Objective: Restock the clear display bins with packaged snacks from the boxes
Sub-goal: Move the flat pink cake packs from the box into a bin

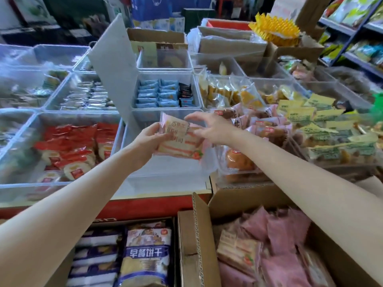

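Nearest the camera stand two open cardboard boxes: the right box [207, 245] is heaped with pink-wrapped sandwich cakes, and the left box [132, 255] holds blue-and-white biscuit packs. Above them both forearms reach forward over the red edge of the worktop [145, 206].

The left hand [148, 141] grips a small stack of pink cake packets [178, 139], thumb on top and fingers curled underneath at the stack's left end. The stack's long axis runs from upper left to lower right, its free end pointing toward the right box and tilted slightly down. The right hand [209, 127] hovers at the stack's upper right edge with fingers spread and bent; its fingertips [193, 132] seem to touch or nearly touch the top packet, but I cannot tell whether they pinch it.

The stack hangs directly over the empty clear bin [165, 170] in the middle of the front row, between the bin of red-wrapped cakes [68, 148] on the left and a heap of similar pink packets [263, 125] on the right. A tilted white divider panel [116, 65] leans up at the bin's far left corner.

So the drop lies straight down: the left hand carries the load, the right is placed to peel or steady the top packet, and the bin floor below is bare.
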The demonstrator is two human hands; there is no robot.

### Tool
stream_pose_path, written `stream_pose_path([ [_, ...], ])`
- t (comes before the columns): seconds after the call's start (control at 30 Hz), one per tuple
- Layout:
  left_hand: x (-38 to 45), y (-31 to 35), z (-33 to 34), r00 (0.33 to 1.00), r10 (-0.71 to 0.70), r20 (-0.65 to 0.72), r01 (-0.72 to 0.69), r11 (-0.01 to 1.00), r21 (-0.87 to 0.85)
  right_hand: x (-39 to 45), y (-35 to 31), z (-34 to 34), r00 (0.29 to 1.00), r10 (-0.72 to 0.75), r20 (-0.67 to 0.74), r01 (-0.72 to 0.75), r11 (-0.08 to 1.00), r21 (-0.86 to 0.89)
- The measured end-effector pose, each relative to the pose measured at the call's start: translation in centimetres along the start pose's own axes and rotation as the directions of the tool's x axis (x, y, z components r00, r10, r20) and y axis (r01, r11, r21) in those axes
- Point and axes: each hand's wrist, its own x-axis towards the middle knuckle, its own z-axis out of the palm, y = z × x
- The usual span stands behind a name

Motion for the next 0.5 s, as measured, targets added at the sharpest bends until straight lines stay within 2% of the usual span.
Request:
stream_pose_path([
  [0.1,1.1,-1.0,-3.0,0.999,-0.013,0.031,0.014,0.999,-0.032,3.2,-1.3,2.2,0.994,0.094,0.059,-0.098,0.993,0.072],
  [0.17,1.8,-1.8,-5.0,0.998,-0.048,0.026,0.049,0.999,-0.019,5.5,-1.6,3.7,0.982,0.164,0.098,-0.181,0.963,0.201],
  [0.23,2.5,-2.6,-6.6,0.997,-0.07,-0.037,0.073,0.993,0.091,7.8,-1.6,5.5,0.97,0.216,0.11,-0.238,0.932,0.274],
  [0.27,2.9,-3.0,-7.4,0.994,-0.057,-0.095,0.077,0.972,0.22,9.0,-1.6,6.5,0.968,0.235,0.083,-0.249,0.933,0.261],
  [0.37,4.2,-4.3,-10.2,0.972,0.084,-0.218,0.072,0.781,0.62,12.3,-1.3,9.6,0.963,0.252,-0.094,-0.245,0.966,0.084],
  [0.43,5.2,-5.3,-12.4,0.97,0.145,-0.193,0.078,0.57,0.818,14.7,-0.5,11.5,0.948,0.27,-0.171,-0.272,0.962,0.013],
  [0.5,6.2,-6.2,-14.3,0.984,0.144,-0.109,0.045,0.389,0.92,17.3,0.3,13.3,0.934,0.289,-0.212,-0.301,0.953,-0.023],
])
